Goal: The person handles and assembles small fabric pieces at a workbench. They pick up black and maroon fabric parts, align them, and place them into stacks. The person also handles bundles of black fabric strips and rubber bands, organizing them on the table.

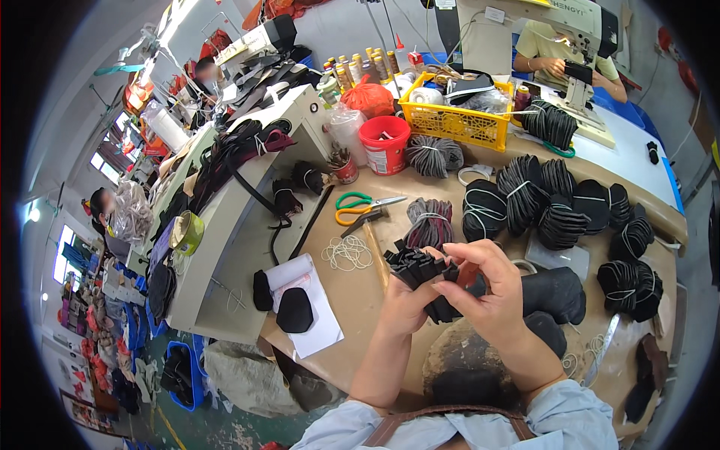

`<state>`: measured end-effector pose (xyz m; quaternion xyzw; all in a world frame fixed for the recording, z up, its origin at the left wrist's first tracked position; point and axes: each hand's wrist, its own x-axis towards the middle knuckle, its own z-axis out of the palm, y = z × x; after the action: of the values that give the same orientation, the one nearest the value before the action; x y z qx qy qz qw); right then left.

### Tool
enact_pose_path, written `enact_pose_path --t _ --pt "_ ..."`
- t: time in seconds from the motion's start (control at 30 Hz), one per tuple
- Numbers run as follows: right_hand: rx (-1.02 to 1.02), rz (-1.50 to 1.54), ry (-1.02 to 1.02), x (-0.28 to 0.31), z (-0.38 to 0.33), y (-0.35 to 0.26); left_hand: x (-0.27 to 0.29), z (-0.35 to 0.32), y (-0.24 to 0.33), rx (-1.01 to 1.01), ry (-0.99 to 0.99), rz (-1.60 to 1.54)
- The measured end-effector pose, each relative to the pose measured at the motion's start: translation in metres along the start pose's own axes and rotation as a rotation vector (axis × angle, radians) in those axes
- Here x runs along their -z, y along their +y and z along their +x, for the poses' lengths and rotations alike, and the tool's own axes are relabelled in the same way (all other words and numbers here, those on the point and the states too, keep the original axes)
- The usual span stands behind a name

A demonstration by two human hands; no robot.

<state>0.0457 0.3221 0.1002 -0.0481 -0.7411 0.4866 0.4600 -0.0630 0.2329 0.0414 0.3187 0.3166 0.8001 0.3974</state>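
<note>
Both hands meet over the middle of the brown worktable (352,300). The left hand (409,300) is wrapped around a stack of black cut pieces (417,266), fanned upward at its top, and the right hand (491,289) pinches the stack's right edge between thumb and curled fingers, so both hands are closed on it. The stack sits just above the table, near the person's chest.

Behind it, a yellow crate (457,124) with a lattice wall stands at the far edge, and a red bucket (385,146) with a pale label sits to its left. Bundles of black pieces tied with white bands (525,196) fill the right half of the table, close together. A white sheet (319,311) with two black shapes on it lies by the left edge, which drops off to the floor. Orange-and-green scissors (358,206), a hammer (373,236) and loose rubber bands (347,253) lie left of the hands; bare table shows between them and the white sheet
</note>
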Motion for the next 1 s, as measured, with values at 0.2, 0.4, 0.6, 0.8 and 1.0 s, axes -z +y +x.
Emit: enact_pose_path --t 0.2,0.4,0.6,0.8,1.0 --pt "-0.010 0.085 0.004 -0.001 -0.006 0.009 -0.012 0.003 0.001 -0.157 -0.046 0.040" --pt "-0.015 0.234 0.006 -0.002 -0.008 0.011 -0.009 0.002 -0.001 -0.235 -0.042 0.139" --pt "0.062 0.289 -0.015 0.000 -0.008 0.017 -0.017 -0.002 0.003 -0.453 0.033 0.470" --pt "0.190 0.155 0.020 0.001 -0.010 0.015 -0.028 -0.006 0.003 -0.656 0.139 0.727" --pt "0.139 0.193 0.044 -0.001 -0.012 0.012 -0.034 -0.008 0.003 -0.655 0.218 0.761"
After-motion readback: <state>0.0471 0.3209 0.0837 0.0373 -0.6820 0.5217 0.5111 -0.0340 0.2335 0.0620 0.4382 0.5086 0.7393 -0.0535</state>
